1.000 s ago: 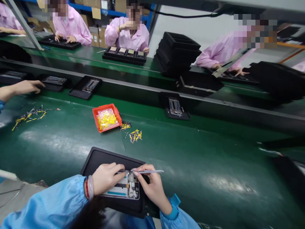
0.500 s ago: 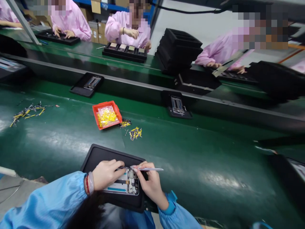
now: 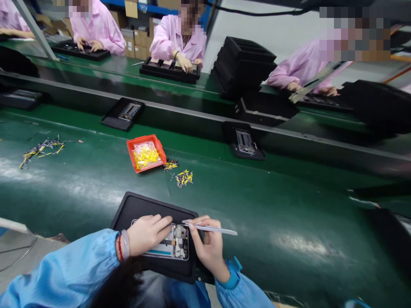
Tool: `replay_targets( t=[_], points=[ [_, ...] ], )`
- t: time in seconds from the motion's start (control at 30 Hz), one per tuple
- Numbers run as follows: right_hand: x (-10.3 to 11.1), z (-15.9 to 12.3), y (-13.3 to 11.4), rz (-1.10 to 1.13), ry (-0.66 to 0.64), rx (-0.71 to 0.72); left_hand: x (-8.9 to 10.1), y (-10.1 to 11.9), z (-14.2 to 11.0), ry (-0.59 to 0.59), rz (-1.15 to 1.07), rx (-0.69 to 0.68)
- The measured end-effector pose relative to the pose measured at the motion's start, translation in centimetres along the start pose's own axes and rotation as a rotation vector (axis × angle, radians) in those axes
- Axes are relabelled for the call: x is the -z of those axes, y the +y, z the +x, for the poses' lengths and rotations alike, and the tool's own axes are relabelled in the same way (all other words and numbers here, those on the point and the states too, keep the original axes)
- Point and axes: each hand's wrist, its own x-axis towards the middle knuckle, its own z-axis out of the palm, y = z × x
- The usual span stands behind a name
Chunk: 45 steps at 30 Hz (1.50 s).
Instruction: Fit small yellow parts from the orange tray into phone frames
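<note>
Black tray (image 3: 135, 207) at lower centre of the frame, on green desk (image 3: 257, 201); inside it, opened phone (image 3: 180, 241), board exposed at right end. Right hand (image 3: 209, 248): pinched round slim silvery tool (image 3: 224, 231), tip near upper edge of phone. Left hand (image 3: 148, 234): laid over left part of phone, fingers bent; any grip impossible to make out. Left of frame centre: red bin (image 3: 160, 149) with yellow pieces (image 3: 146, 157), 2 small strip piles (image 3: 184, 178) to its right.
</note>
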Motion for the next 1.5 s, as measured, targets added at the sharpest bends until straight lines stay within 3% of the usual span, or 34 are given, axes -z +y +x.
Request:
replay_targets(
  t=[0.27,0.5,1.1,1.27,1.5],
  points=[
    [-1.5,0.0,0.6,0.038,-0.011,-0.135,-0.5,-0.2,-0.1,0.088,-0.118,0.112],
    [-1.3,0.2,0.6,-0.035,-0.136,-0.107,0.3,-0.9,-0.4,0.029,-0.303,0.279],
    [-1.5,0.4,0.0,-0.124,-0.160,-0.008,0.1,-0.2,-0.5,0.022,-0.237,0.328],
    [-1.4,0.4,-0.1,-0.096,-0.110,-0.042,0.1,-0.3,-0.5,0.009,-0.221,0.281],
    [-1.5,0.6,-0.1,-0.057,-0.182,-0.124,0.2,-0.5,-0.4,0.012,-0.224,0.219]
  ],
)
